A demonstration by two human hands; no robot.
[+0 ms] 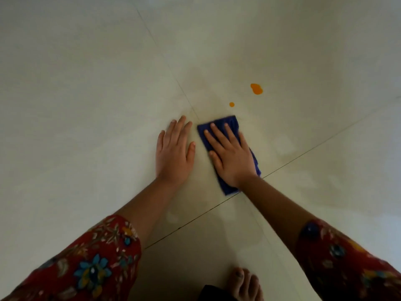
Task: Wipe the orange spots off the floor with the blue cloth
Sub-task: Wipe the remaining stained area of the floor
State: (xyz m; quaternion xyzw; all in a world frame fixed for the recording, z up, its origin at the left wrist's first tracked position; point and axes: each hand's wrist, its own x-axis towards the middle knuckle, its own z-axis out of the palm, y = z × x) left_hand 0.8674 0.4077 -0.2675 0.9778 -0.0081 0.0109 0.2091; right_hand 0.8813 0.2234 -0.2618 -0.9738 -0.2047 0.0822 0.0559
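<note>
The blue cloth (233, 122) lies flat on the floor (86, 105), near the middle of the view. It is folded into a long shape. The right hand (230, 155) lies flat on top of it. Its fingers (219, 135) are straight and a little spread, pressing down on the cloth and not curled round it.

Two orange spots sit just past the far end of the cloth. The small orange spot (231, 104) is close to the cloth but not touching it. The big orange spot (256, 89) is a bit farther away and more to the right.

The left hand (173, 153) is just left of the cloth, flat on the bare floor. Its fingers (178, 129) are straight and hold nothing.

The floor is pale tile with thin dark lines (314, 148) between the tiles. One line runs under the near end of the cloth.

Both arms wear red flowery sleeves (86, 263). A bare foot (243, 283) shows at the near edge.
</note>
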